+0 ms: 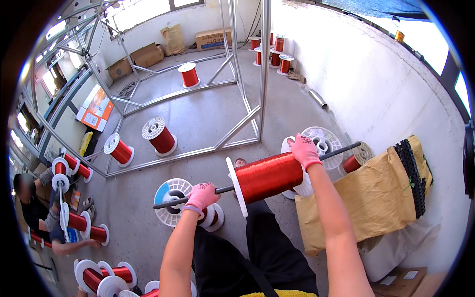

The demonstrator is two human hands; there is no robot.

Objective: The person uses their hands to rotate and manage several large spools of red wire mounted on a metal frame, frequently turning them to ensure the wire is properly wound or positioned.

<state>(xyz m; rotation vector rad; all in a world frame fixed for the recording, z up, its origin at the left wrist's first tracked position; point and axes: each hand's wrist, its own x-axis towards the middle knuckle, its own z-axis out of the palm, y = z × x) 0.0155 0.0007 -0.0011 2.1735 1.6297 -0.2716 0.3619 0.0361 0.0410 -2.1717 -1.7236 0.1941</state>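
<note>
A large spool of shiny red wire (269,177) with white flanges hangs in front of me, threaded on a dark rod (341,150) that tilts up to the right. My left hand (203,196), in a pink glove, is closed round the rod left of the spool. At the spool's right end, my pink-gloved right hand (304,150) is closed where the rod comes out; it partly covers the right flange, and its fingertips are hidden. Below my left hand stands a spool with a white slotted flange (185,188). Behind my right hand is another white-flanged spool (330,143).
An aluminium frame (193,151) spans the floor ahead, with red wire spools (161,141) inside it. At the left, a person (37,198) crouches among more spools. Tan sacking (356,208) lies at right by the white wall. Cardboard boxes (213,39) stand at the back.
</note>
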